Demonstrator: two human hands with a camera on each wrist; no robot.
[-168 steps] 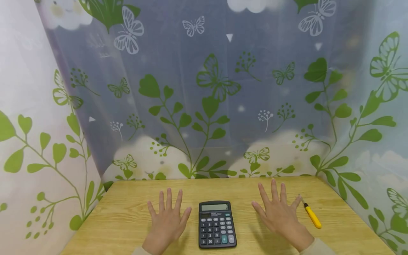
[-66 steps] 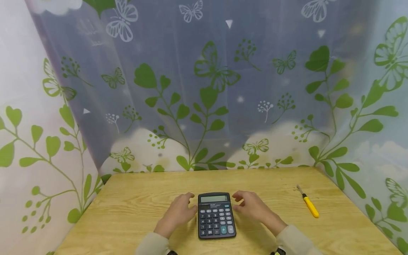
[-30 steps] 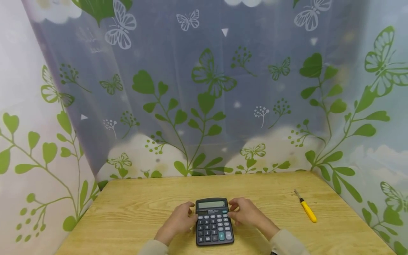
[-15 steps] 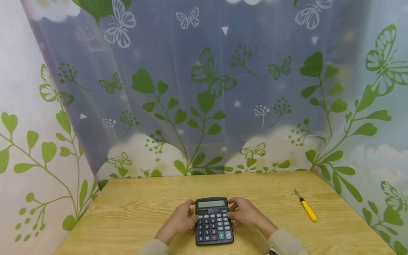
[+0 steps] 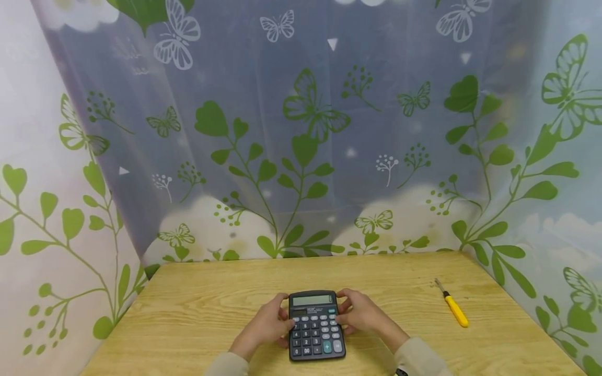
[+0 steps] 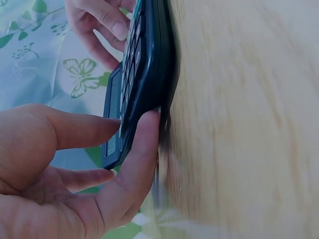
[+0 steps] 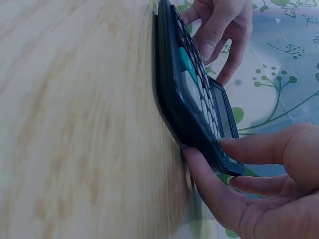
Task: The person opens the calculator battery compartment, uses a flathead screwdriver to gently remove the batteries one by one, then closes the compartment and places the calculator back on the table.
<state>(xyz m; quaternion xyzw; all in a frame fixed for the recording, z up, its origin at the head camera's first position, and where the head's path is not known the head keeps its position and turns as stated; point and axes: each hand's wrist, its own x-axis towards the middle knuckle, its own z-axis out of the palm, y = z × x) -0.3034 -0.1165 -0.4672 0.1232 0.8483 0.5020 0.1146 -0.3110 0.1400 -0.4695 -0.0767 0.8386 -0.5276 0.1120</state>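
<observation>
A black desk calculator (image 5: 316, 332) with a grey display and a green plus key lies between both hands near the front of the table. My left hand (image 5: 267, 325) pinches its left edge, thumb on top by the keys; in the left wrist view a finger (image 6: 142, 144) reaches under the rim. On the opposite edge my right hand (image 5: 361, 315) does the same, and the right wrist view shows its thumb (image 7: 259, 148) on the top face and a finger below. Close to the table the calculator's underside is mostly hidden.
A yellow-handled screwdriver (image 5: 455, 309) lies on the right part of the wooden table (image 5: 211, 282), its tip pointing away. Small dark specks sit by its tip. Behind and at both sides hangs a patterned curtain (image 5: 263, 104) with leaves and butterflies.
Both hands, first spread flat and apart above the table, have come in to the calculator's two sides and now grip its edges. Over the last second they have hardly moved.
</observation>
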